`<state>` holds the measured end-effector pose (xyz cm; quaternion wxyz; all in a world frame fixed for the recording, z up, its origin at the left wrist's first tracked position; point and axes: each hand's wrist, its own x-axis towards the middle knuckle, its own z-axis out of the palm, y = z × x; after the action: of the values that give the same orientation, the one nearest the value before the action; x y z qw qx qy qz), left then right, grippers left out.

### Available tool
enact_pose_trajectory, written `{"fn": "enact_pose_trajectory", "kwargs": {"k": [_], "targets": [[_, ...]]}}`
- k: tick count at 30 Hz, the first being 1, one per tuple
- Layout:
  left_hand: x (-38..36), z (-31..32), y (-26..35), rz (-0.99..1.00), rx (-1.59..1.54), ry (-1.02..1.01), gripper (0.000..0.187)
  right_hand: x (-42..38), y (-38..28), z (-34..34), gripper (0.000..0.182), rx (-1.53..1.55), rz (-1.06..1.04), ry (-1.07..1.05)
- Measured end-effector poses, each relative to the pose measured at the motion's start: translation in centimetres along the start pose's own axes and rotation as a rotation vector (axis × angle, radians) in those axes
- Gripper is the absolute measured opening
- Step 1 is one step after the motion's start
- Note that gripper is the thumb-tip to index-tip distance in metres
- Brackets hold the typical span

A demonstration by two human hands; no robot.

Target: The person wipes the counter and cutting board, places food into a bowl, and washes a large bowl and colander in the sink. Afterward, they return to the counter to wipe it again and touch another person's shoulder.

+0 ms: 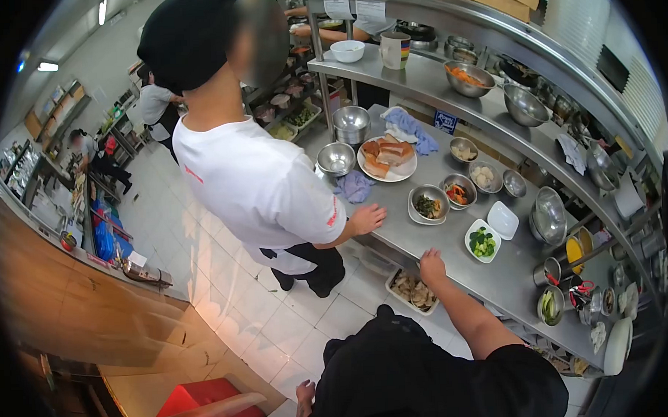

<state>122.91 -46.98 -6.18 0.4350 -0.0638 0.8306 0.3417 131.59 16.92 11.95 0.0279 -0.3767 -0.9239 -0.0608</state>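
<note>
My right hand (432,265) rests at the front edge of the steel counter (441,230), fingers loosely out and holding nothing visible. Nearest to it are a bowl of dark leafy greens (427,206) on a white saucer and a square white dish of broccoli (482,241). An empty white dish (503,220) sits beside the broccoli. My left hand (305,393) hangs low at my side, apart from the counter, its fingers loosely extended and nothing seen in them. Behind the greens are a bowl of red and green vegetables (459,191) and a bowl of pale pieces (486,177).
A co-worker in a white shirt (255,174) stands at left, one hand on the counter. Near them are a plate of meat slabs (388,161), steel bowls (336,159) and blue cloths (354,186). An overhead shelf (432,67) spans the counter. A red box (208,408) sits low left.
</note>
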Motion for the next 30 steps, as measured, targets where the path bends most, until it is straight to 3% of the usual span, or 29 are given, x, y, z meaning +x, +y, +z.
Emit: {"fn": "enact_pose_trajectory", "kwargs": {"k": [1, 4, 6, 10, 12, 22, 28, 30], "targets": [[-0.1, -0.2, -0.3, -0.006, 0.002, -0.001, 0.047, 0.0, 0.0, -0.2, 0.032, 0.000, -0.001, -0.007], [-1.2, -0.8, -0.8, 0.015, 0.152, 0.245, 0.045, 0.3, -0.1, -1.4, 0.029, 0.044, -0.012, -0.068], [-2.0, -1.8, 0.4, -0.022, 0.088, 0.214, 0.045, 0.3, 0.0, -0.3, 0.027, -0.029, -0.035, 0.070], [0.1, -2.9, 0.1, -0.009, 0.040, 0.179, 0.044, 0.4, -0.1, -0.8, 0.028, -0.023, -0.015, 0.021], [0.3, -3.3, 0.8, 0.047, 0.072, 0.201, 0.045, 0.4, -0.4, -2.6, 0.038, 0.100, 0.055, -0.179], [-1.3, -5.4, 7.1, 0.203, 0.250, 0.188, 0.046, 0.4, -0.6, -1.2, 0.041, 0.139, 0.091, -0.129], [3.1, -8.3, 2.0, 0.193, 0.188, 0.090, 0.042, 0.5, -0.8, -1.1, 0.035, 0.182, 0.096, -0.093], [2.1, -9.1, 3.0, 0.183, 0.168, 0.081, 0.041, 1.1, -0.5, -1.3, 0.033, 0.202, -0.005, -0.233]]}}
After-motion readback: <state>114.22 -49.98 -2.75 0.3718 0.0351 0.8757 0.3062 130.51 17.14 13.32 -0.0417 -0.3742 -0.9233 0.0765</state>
